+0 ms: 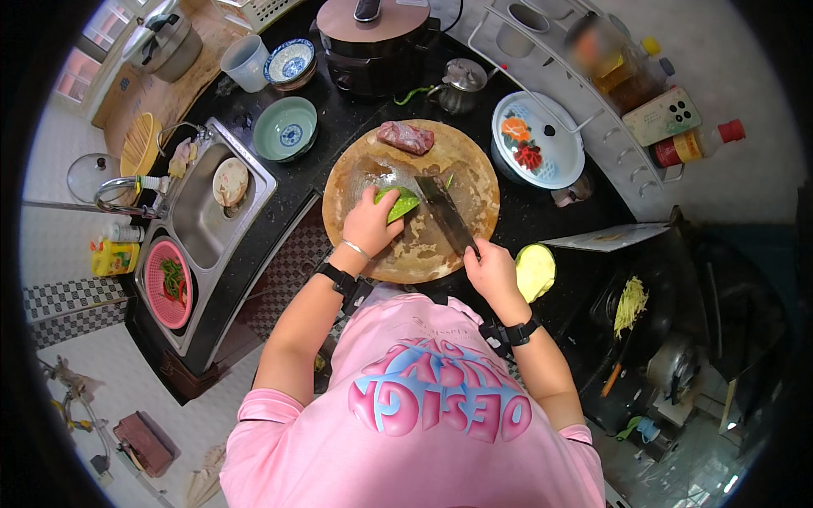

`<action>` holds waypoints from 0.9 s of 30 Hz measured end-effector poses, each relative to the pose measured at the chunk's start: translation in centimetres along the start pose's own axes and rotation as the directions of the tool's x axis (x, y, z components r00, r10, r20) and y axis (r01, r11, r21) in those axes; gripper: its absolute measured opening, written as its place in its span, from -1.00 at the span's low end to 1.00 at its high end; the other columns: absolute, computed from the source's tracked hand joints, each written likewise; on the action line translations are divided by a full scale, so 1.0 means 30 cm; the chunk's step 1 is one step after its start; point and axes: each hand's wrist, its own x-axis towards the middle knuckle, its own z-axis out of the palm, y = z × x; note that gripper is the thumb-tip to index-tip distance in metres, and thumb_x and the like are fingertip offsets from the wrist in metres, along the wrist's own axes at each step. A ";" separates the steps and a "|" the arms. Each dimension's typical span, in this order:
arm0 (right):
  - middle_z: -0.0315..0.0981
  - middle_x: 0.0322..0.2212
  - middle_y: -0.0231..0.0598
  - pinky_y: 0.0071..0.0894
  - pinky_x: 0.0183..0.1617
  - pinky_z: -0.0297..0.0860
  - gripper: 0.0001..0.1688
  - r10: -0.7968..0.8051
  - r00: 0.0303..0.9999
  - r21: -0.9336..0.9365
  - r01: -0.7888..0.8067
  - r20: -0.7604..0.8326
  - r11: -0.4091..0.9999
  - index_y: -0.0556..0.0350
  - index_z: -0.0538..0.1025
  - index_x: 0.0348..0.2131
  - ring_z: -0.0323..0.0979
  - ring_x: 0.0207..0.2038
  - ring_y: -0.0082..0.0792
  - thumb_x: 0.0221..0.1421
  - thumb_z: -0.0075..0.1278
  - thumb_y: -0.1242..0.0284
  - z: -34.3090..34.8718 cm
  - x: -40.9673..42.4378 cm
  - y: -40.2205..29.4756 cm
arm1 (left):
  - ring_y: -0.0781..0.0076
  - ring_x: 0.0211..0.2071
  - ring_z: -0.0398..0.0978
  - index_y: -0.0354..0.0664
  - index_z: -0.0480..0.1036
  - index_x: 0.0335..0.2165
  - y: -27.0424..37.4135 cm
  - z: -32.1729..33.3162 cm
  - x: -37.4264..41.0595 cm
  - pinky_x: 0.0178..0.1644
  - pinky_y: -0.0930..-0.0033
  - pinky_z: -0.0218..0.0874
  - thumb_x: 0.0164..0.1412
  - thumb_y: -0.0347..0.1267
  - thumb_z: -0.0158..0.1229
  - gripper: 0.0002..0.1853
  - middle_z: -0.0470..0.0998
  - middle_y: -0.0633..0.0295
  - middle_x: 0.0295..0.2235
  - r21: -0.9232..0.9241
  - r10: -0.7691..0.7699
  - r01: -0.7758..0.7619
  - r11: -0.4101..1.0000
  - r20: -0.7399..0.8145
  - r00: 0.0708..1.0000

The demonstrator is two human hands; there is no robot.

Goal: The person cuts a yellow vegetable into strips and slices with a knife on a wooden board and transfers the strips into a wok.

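My left hand (375, 225) presses a piece of green vegetable (400, 202) down on a round wooden chopping board (419, 260). Its fingers partly cover the piece, so I cannot tell exactly what vegetable it is. In my right hand (493, 273) is the handle of a dark-bladed cleaver (448, 213). The blade lies just right of the green piece, with a thin green sliver (450, 180) on its far side. A chunk of raw meat (405, 138) rests at the board's far edge. Beside my right hand, a pale-fleshed cut vegetable (535, 273) with green skin sits on the black counter.
Left is a steel sink (202, 209) with a pink colander (152, 279) of cut peppers. A green bowl (286, 130), an electric cooker (375, 57) and a metal pot (460, 86) stand behind the board. Right are a lidded enamel basin (540, 152) and a wok (603, 298) holding shredded vegetable (631, 307).
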 end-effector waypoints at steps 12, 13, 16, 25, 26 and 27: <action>0.52 -0.48 0.00 0.00 -0.35 0.41 -0.80 -0.099 0.992 -0.072 0.105 0.082 0.992 0.12 0.53 -0.34 0.49 -0.42 0.10 0.10 -0.03 0.37 -0.081 -0.034 -0.062 | -0.13 -0.22 0.46 -0.25 0.32 -0.07 0.056 0.032 -0.075 -0.18 0.05 0.38 -0.07 -0.14 0.29 -0.37 0.34 -0.10 -0.12 -0.191 -0.073 0.054 0.980 -0.093 0.993; 0.52 -0.48 -0.01 -0.01 -0.35 0.42 -0.80 -0.111 0.989 -0.073 0.118 0.098 0.990 0.11 0.53 -0.33 0.50 -0.41 0.08 0.10 -0.03 0.38 -0.086 -0.040 -0.073 | -0.13 -0.22 0.45 -0.26 0.30 -0.08 0.050 0.036 -0.077 -0.17 0.06 0.37 -0.07 -0.14 0.29 -0.37 0.34 -0.10 -0.13 -0.207 -0.090 0.069 0.976 -0.091 0.992; 0.53 -0.46 -0.03 -0.03 -0.34 0.44 -0.81 -0.142 0.981 -0.069 0.152 0.134 0.986 0.12 0.53 -0.33 0.51 -0.41 0.05 0.11 -0.04 0.40 -0.098 -0.053 -0.117 | -0.13 -0.21 0.43 -0.31 0.27 -0.09 0.033 0.062 -0.086 -0.14 0.08 0.35 -0.08 -0.16 0.29 -0.36 0.33 -0.11 -0.16 -0.245 -0.144 0.117 0.962 -0.096 0.985; 0.53 -0.45 -0.01 -0.01 -0.34 0.44 -0.82 -0.112 0.966 -0.158 0.151 0.232 0.976 0.16 0.50 -0.33 0.51 -0.40 0.08 0.13 -0.07 0.42 -0.100 -0.058 -0.172 | -0.18 -0.19 0.39 -0.42 0.24 -0.13 0.045 0.107 -0.093 -0.06 0.09 0.30 -0.12 -0.20 0.29 -0.34 0.33 -0.21 -0.18 -0.329 -0.305 0.259 0.908 -0.098 0.947; 0.52 -0.46 0.00 -0.01 -0.34 0.44 -0.82 -0.110 0.965 -0.161 0.151 0.240 0.975 0.17 0.49 -0.34 0.51 -0.40 0.08 0.13 -0.07 0.43 -0.100 -0.057 -0.177 | -0.18 -0.19 0.39 -0.43 0.25 -0.14 0.045 0.106 -0.093 -0.06 0.09 0.30 -0.12 -0.21 0.29 -0.34 0.33 -0.21 -0.18 -0.334 -0.318 0.272 0.903 -0.093 0.943; 0.52 -0.46 0.00 0.00 -0.34 0.44 -0.83 -0.114 0.962 -0.171 0.159 0.250 0.972 0.17 0.48 -0.35 0.51 -0.40 0.08 0.13 -0.08 0.43 -0.102 -0.056 -0.181 | -0.17 -0.19 0.39 -0.43 0.25 -0.14 0.045 0.106 -0.094 -0.06 0.09 0.30 -0.12 -0.21 0.29 -0.35 0.33 -0.21 -0.18 -0.339 -0.331 0.284 0.897 -0.087 0.940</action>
